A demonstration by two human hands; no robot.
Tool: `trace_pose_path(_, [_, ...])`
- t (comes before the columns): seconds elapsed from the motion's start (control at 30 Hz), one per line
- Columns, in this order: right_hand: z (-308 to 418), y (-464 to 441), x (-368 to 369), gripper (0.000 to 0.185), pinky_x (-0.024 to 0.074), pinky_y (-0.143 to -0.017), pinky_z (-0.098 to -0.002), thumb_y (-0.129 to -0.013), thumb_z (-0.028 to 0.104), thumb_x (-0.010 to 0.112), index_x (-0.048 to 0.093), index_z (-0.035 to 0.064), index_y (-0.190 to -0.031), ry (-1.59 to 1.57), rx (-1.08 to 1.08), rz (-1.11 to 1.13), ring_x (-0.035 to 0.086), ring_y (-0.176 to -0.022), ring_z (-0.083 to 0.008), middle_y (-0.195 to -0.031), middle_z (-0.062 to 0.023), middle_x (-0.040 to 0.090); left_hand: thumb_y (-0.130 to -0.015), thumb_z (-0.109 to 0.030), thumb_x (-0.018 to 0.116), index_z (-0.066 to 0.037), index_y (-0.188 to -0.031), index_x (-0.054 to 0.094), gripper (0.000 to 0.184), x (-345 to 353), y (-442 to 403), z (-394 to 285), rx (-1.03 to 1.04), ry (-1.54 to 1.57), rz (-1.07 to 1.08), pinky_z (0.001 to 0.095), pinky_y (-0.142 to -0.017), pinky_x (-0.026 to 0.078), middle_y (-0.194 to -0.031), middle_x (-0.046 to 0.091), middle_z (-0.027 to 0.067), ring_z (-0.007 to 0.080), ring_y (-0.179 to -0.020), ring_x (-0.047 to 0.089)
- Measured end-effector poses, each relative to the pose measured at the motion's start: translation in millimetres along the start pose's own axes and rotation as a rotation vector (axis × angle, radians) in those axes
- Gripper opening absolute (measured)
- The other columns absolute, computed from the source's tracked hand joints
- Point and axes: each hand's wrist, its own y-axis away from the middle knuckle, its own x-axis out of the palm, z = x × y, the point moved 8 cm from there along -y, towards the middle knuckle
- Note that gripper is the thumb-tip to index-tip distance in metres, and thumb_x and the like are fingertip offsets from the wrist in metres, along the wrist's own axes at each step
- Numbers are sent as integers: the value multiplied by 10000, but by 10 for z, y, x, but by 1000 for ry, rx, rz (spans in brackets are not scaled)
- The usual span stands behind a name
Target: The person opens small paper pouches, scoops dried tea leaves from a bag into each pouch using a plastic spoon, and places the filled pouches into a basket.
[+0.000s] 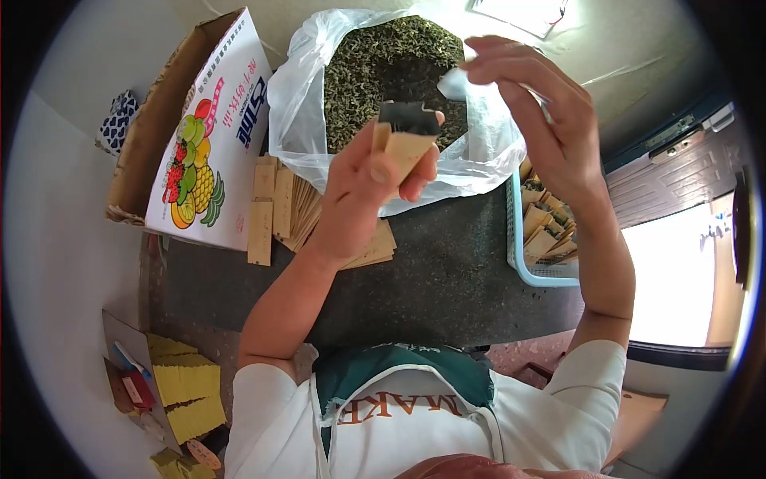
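Observation:
My left hand point(363, 180) grips a small tan paper envelope point(404, 150), its dark open mouth facing up. Behind it stands a clear plastic bag point(294, 104) full of dried, dark green leaves point(359, 68), with a hollow near the middle. Over the bag's right side, my right hand point(523, 88) pinches a small whitish, translucent object point(455, 83), blurred, perhaps a scoop. The two hands are apart. Fanned stacks of tan envelopes point(298, 209) lie on the dark table below the bag, partly behind my left forearm.
A fruit-printed carton point(209, 152) stands at the left. On the right, a light blue basket point(517, 251) holds many filled envelopes point(550, 227). The dark tabletop point(447, 271) reaches close to my body. Yellow papers point(187, 387) are at the lower left.

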Motion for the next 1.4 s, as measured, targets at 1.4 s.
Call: trace_pose_path(1.4, [-64, 3081, -727, 204, 511, -720, -364, -885, 56, 627, 670, -11, -1072, 267, 1147, 116, 658, -787, -279, -945, -156, 687, -883, 35, 619, 18, -1235, 617, 352, 1037, 1169, 1218, -590, -354, 394, 294, -822, 524, -1078, 663, 129, 181, -912, 651])
